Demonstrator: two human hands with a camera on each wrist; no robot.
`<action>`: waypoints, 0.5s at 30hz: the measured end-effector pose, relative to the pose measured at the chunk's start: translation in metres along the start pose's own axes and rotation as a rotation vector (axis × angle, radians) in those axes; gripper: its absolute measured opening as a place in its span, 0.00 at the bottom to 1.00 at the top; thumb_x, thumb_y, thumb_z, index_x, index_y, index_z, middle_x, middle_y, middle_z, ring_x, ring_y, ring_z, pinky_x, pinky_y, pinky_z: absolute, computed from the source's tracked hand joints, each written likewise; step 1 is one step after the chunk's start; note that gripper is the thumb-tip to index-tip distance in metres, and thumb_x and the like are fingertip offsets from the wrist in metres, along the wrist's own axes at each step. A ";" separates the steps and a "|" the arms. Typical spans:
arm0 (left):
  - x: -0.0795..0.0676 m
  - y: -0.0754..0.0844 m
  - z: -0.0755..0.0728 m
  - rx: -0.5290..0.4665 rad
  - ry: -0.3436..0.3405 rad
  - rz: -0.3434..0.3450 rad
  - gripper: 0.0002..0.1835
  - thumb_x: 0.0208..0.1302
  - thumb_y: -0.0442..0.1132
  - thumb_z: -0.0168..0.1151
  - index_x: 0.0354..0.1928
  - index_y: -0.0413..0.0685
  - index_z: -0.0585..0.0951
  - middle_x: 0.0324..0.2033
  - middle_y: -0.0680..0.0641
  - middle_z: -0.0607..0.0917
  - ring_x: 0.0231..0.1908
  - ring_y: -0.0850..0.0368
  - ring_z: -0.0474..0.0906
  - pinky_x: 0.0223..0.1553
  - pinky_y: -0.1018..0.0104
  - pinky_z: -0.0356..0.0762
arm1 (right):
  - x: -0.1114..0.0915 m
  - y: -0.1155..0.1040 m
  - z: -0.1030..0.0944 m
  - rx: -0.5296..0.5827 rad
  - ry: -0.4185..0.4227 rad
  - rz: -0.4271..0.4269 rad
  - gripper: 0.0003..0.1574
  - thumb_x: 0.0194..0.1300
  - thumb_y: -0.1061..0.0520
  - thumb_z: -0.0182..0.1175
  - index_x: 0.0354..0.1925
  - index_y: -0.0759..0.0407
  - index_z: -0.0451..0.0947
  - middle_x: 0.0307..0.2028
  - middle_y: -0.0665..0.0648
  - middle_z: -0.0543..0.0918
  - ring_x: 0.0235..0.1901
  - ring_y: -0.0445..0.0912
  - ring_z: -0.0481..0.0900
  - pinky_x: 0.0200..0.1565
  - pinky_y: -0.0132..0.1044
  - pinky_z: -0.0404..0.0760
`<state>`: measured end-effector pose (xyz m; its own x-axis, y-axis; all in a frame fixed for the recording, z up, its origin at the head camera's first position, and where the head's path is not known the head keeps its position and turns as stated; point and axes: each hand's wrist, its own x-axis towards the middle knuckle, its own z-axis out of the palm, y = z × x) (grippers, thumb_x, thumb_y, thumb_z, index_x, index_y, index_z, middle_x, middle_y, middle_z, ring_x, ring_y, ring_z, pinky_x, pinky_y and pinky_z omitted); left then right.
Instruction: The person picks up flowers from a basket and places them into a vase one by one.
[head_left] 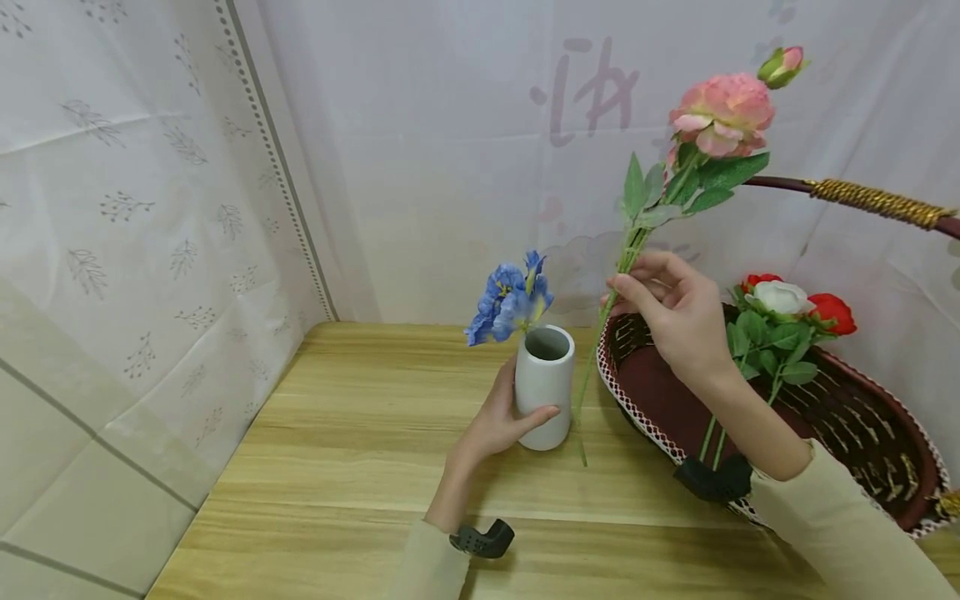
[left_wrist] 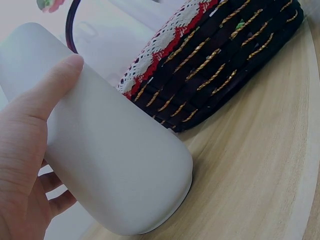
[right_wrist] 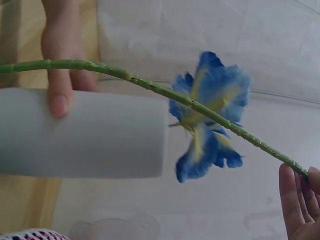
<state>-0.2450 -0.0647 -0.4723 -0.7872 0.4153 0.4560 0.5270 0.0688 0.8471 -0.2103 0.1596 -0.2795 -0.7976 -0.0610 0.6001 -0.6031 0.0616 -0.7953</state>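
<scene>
A white vase stands upright on the wooden table, a blue flower leaning out of its mouth to the left. My left hand grips the vase from the left side, its thumb laid across the front. To the right of the vase, my right hand pinches the green stem of a pink flower that has a small bud. The pink bloom is above the hand, and the bare stem runs down beside the vase, its lower end at the vase's base height in the head view.
A dark woven basket with lace trim and a gold-wrapped handle stands at the right. Red and white flowers lie in it, their stems over the near rim. Patterned curtains hang behind and left of the table.
</scene>
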 end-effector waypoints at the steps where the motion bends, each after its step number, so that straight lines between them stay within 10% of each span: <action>1: 0.000 0.000 0.000 0.001 0.000 0.002 0.43 0.62 0.38 0.73 0.74 0.61 0.60 0.59 0.51 0.75 0.56 0.54 0.76 0.57 0.52 0.76 | 0.003 -0.002 -0.002 0.013 0.016 -0.006 0.06 0.69 0.68 0.62 0.43 0.70 0.77 0.37 0.56 0.88 0.32 0.45 0.87 0.37 0.36 0.86; 15: 0.002 0.031 -0.006 -0.032 -0.019 0.008 0.38 0.59 0.30 0.73 0.69 0.42 0.66 0.55 0.49 0.78 0.53 0.54 0.78 0.55 0.54 0.78 | 0.042 -0.024 -0.013 0.228 0.168 -0.121 0.06 0.65 0.70 0.65 0.42 0.70 0.81 0.34 0.62 0.86 0.27 0.47 0.87 0.34 0.36 0.86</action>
<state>-0.2323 -0.0673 -0.4433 -0.7766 0.4331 0.4575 0.5224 0.0368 0.8519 -0.2292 0.1686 -0.2342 -0.7226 0.1129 0.6820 -0.6906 -0.1625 -0.7048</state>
